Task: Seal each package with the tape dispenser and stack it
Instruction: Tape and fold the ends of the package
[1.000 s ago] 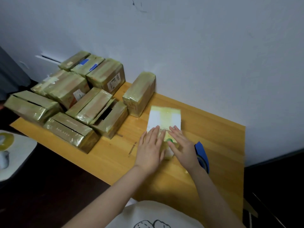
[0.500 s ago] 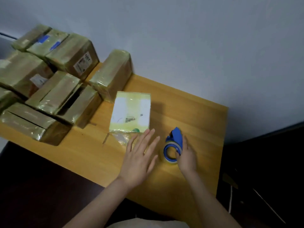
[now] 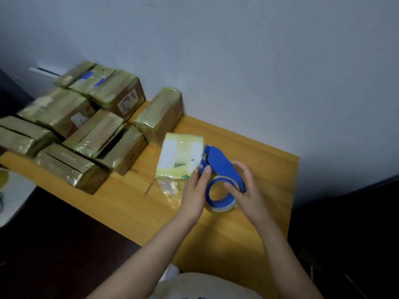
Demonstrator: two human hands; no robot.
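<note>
The right hand (image 3: 244, 190) is gripping the blue tape dispenser (image 3: 220, 165); the left hand (image 3: 196, 188) is pinching its blurred front end, partly covering the white package (image 3: 181, 154) lying on the surface (image 3: 259, 234).

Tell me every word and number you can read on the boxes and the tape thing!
Nothing here can be read clearly.
white package: a label with a small printed code, too small to read.
brown box by the wall: a sticker with print and scribbles, blurred.
brown box on the left: a sticker, blurred.
blue tape dispenser: no writing shows.
</note>
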